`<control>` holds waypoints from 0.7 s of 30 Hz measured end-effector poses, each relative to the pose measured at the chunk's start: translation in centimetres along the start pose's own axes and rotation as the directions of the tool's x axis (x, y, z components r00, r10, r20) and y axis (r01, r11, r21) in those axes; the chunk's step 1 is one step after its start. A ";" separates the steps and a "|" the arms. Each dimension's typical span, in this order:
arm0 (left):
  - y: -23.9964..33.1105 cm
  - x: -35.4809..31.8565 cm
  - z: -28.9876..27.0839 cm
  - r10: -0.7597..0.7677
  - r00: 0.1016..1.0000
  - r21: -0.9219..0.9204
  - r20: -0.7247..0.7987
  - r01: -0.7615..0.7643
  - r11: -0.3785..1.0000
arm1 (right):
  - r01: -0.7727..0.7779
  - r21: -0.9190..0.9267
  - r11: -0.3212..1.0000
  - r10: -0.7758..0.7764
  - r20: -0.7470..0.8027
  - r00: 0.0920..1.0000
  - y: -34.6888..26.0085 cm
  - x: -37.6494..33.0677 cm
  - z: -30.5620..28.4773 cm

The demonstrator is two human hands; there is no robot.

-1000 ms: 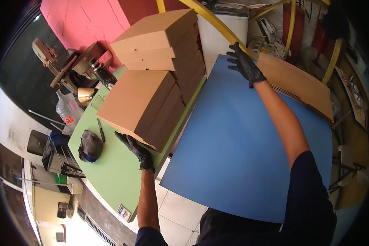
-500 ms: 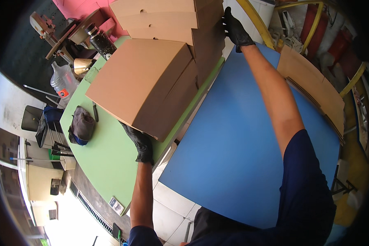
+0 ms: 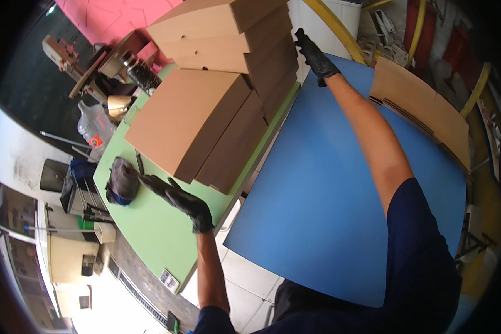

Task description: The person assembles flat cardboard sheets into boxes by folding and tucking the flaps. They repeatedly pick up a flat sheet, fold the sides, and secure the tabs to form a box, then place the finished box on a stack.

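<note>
Closed brown cardboard boxes (image 3: 189, 125) lie stacked on a green table (image 3: 150, 234), with a taller stack (image 3: 228, 33) behind them. My left hand (image 3: 178, 197), in a black glove, hovers with fingers spread just off the near corner of the front box, not gripping it. My right hand (image 3: 314, 55), also gloved, rests flat against the far right side of the tall stack. Both hands hold nothing.
A blue table (image 3: 328, 189) lies to the right, with flat folded cardboard (image 3: 423, 114) at its far edge. On the green table's left lie a dark bundled cloth (image 3: 119, 181), a clear plastic bottle (image 3: 94, 128) and tools. Yellow pipes run at the back.
My left hand has come off the underside of the front box and drawn back. The front box now rests flat on the green table. My right hand stays at the tall stack.
</note>
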State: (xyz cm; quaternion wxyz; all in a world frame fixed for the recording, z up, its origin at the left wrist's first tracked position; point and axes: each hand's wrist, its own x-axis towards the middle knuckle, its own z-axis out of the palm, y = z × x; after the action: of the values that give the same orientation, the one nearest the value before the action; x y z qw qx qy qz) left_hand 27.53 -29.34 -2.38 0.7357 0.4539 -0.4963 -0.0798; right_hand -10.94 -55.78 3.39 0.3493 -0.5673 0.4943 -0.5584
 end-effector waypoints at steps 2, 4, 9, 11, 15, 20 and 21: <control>2.6 -0.3 0.7 0.034 0.996 0.073 0.080 -0.040 0.997 | -0.031 -0.080 0.996 0.038 0.095 0.995 0.1 -0.1 0.1; 3.7 0.0 1.5 0.156 0.970 0.295 0.189 -0.208 0.933 | -0.127 -0.061 0.990 0.133 0.102 0.986 0.2 -0.3 0.4; 3.4 0.6 2.2 0.172 0.952 0.371 0.252 -0.260 0.892 | 0.032 0.138 0.990 -0.039 0.043 0.998 2.2 -0.2 2.3; 3.0 0.6 2.1 0.191 0.948 0.394 0.255 -0.282 0.875 | 0.178 0.092 0.980 -0.183 0.054 0.982 3.4 0.4 2.3; 2.8 0.6 1.7 0.154 0.949 0.348 0.275 -0.247 0.904 | 0.075 0.028 0.997 -0.075 0.001 0.997 4.8 0.6 1.6; 3.9 -1.9 -0.4 0.118 0.961 0.391 0.250 -0.211 0.896 | 0.059 -0.079 0.995 -0.072 -0.179 0.981 3.4 -2.6 -1.5; 4.3 -2.8 -1.1 0.085 0.961 0.419 0.265 -0.194 0.887 | -0.024 -0.045 0.999 0.013 -0.235 0.972 2.7 -3.4 -2.3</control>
State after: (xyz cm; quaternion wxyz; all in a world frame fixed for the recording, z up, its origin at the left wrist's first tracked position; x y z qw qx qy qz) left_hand 25.61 -24.57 -1.09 0.5525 0.5584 -0.6178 0.0342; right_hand -13.31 -52.94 0.20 0.2799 -0.5008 0.5505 -0.6065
